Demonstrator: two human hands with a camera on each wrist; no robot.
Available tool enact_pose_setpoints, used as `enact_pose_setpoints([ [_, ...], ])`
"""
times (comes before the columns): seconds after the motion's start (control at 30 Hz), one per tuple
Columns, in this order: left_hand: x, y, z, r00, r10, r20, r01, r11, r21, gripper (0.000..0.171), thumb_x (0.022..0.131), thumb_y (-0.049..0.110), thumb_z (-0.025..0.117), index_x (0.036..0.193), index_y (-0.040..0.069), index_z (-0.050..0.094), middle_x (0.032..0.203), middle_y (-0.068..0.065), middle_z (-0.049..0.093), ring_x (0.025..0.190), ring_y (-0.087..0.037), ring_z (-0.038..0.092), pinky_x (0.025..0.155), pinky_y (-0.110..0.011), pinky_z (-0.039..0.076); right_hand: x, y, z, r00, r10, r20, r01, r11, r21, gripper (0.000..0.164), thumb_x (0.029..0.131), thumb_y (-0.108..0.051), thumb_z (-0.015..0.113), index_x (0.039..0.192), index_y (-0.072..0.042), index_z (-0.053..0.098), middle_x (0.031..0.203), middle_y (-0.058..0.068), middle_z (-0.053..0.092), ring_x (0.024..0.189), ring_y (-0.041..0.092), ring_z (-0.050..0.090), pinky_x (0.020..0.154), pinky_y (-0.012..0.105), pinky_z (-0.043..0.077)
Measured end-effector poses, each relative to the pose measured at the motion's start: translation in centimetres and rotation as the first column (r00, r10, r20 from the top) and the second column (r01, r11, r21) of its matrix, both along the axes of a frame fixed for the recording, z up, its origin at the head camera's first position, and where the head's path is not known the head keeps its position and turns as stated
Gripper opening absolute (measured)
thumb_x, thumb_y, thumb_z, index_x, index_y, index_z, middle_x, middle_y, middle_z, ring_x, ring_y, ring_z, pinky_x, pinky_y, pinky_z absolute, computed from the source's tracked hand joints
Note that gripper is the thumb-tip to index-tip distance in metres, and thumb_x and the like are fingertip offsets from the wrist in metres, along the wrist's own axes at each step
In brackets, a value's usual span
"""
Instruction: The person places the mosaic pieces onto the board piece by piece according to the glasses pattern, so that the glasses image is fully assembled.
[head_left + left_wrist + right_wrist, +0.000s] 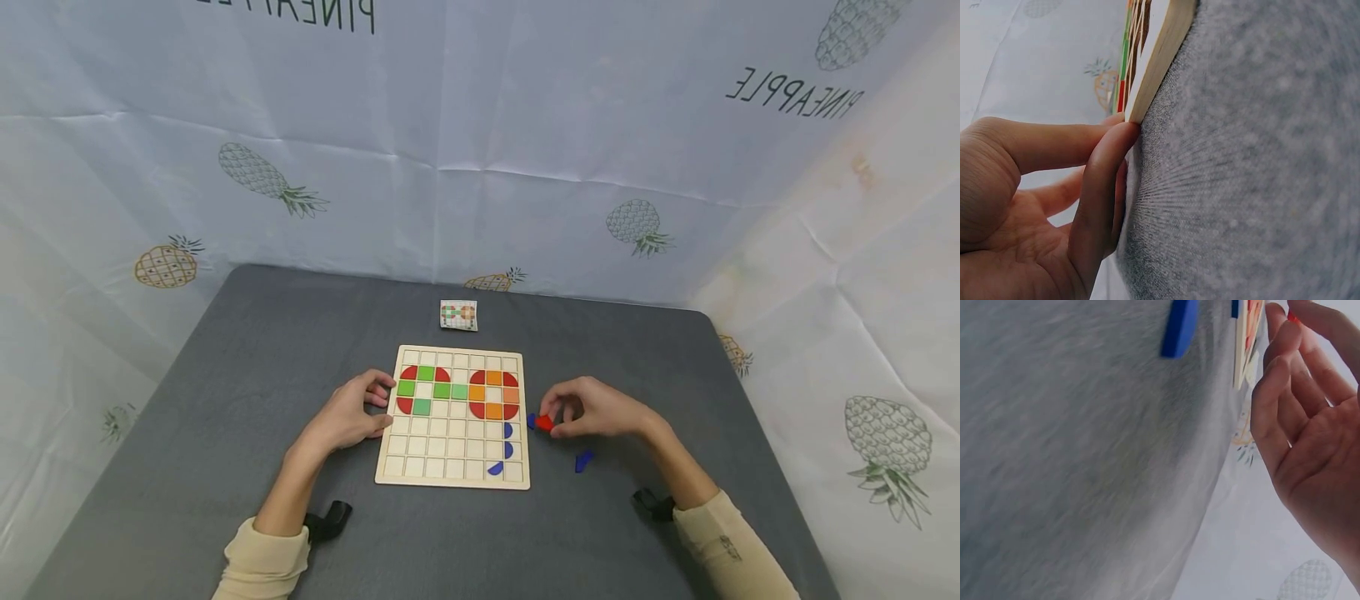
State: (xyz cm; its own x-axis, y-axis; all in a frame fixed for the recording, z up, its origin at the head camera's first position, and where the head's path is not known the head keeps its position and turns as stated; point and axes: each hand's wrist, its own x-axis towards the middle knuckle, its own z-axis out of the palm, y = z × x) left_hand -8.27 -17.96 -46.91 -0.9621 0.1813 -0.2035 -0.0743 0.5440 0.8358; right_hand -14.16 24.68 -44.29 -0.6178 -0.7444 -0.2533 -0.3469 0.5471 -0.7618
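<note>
A square wooden grid board [442, 446] lies on the table, with red, green and orange pieces in its upper cells and blue half-round pieces lower right. At its left edge is my left hand [348, 412], with fingertips and thumb touching the rim. The left wrist view shows those fingertips against the board's pale edge [1157, 62]. Right of the board, my right hand [596, 407] pinches a red piece [544, 423] between thumb and fingers. Only a sliver of red [1292, 316] shows in the right wrist view; its full shape is hidden.
A blue piece [531, 421] lies beside the board's right edge, and another blue piece [583, 461] is nearer me on the grey table [360, 312]. A small pattern card [458, 316] lies behind the board. A pineapple-print cloth [510, 217] hangs behind the table.
</note>
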Motion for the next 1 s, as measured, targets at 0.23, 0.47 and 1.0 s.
enact_pose_setpoints([
  [0.23,0.0,0.0,-0.1,1.0,0.002,0.003,-0.002,1.0,0.004,0.054,0.087,-0.005,0.081,0.136,-0.003,0.06,0.116,-0.019,0.064,0.106,-0.029,0.065,0.067,-0.032,0.062,-1.3,-2.9,0.2,1.0,0.027,-0.015,-0.027,1.0,-0.012,0.027,0.095,-0.019,0.085,0.12,-0.017,0.077,0.1,-0.003,0.076,0.072,0.006,0.065,0.066,0.021,0.055],
  [0.47,0.0,0.0,0.0,1.0,-0.002,0.0,0.002,1.0,-0.007,0.053,0.087,-0.005,0.082,0.136,-0.003,0.06,0.116,-0.02,0.064,0.106,-0.029,0.065,0.068,-0.032,0.062,-2.8,-7.5,-0.1,0.989,0.129,-0.076,-0.133,0.99,-0.051,0.024,0.1,-0.017,0.079,0.123,-0.012,0.077,0.097,-0.001,0.076,0.076,0.007,0.064,0.069,0.023,0.056],
  [1.0,0.0,0.0,-0.2,1.0,0.004,0.006,-0.004,1.0,-0.01,0.053,0.088,-0.005,0.081,0.136,-0.003,0.06,0.116,-0.019,0.063,0.106,-0.029,0.064,0.068,-0.032,0.063,-3.8,-15.3,-1.1,0.943,0.288,-0.169,-0.284,0.958,0.045,0.025,0.102,-0.017,0.076,0.127,-0.011,0.078,0.106,0.002,0.076,0.073,0.004,0.062,0.075,0.02,0.054],
])
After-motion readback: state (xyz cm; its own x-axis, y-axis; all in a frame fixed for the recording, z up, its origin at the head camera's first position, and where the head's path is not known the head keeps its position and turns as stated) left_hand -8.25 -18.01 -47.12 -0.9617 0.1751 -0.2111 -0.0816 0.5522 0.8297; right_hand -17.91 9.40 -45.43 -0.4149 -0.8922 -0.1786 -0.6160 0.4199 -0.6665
